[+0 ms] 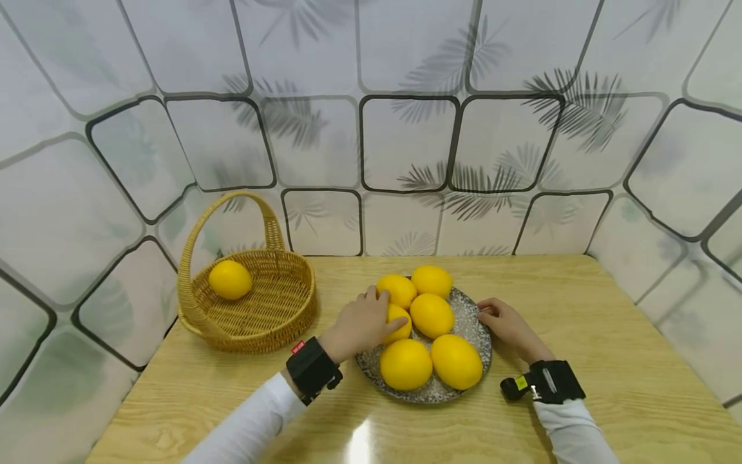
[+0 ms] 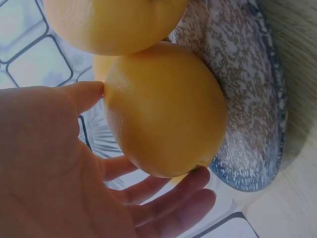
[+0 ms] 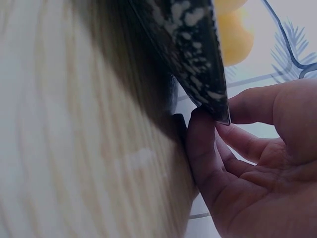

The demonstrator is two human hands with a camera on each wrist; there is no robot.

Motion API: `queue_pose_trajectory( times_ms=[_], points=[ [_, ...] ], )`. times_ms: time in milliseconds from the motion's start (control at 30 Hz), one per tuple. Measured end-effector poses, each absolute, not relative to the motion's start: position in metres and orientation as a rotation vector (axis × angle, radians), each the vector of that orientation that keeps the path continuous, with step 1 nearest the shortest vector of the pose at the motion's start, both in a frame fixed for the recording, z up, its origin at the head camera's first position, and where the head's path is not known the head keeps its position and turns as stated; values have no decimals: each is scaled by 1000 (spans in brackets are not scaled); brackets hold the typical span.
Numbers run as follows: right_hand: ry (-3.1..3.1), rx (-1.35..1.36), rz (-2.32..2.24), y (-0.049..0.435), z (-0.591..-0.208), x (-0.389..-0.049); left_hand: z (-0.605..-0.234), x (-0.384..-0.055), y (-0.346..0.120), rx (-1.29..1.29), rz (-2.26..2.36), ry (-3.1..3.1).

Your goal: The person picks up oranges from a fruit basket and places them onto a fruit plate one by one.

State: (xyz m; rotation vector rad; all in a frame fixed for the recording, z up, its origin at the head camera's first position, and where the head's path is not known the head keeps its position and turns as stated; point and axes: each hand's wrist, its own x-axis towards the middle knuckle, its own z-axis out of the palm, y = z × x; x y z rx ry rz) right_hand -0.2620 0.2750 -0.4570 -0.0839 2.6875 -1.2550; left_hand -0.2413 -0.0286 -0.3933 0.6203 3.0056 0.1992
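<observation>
My left hand reaches over the left side of a speckled grey plate and grips a yellow lemon. In the left wrist view its thumb lies on one side of that lemon and the fingers curl round its lower end. Several more lemons sit on the plate around it, one close against the held one. At the plate's right edge my right hand pinches the rim between thumb and fingers, seen close in the right wrist view.
A wicker basket with a tall arched handle stands left of the plate, one lemon inside at its left. The wooden table is bounded by a patterned wall at the back and sides.
</observation>
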Motion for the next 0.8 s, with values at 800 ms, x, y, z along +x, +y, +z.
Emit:
queue_pose_trajectory(
  times_ms=[800],
  points=[
    [2663,-88,-1252,276,-460,-265,-371,-244,-44,570,191,2967]
  ],
)
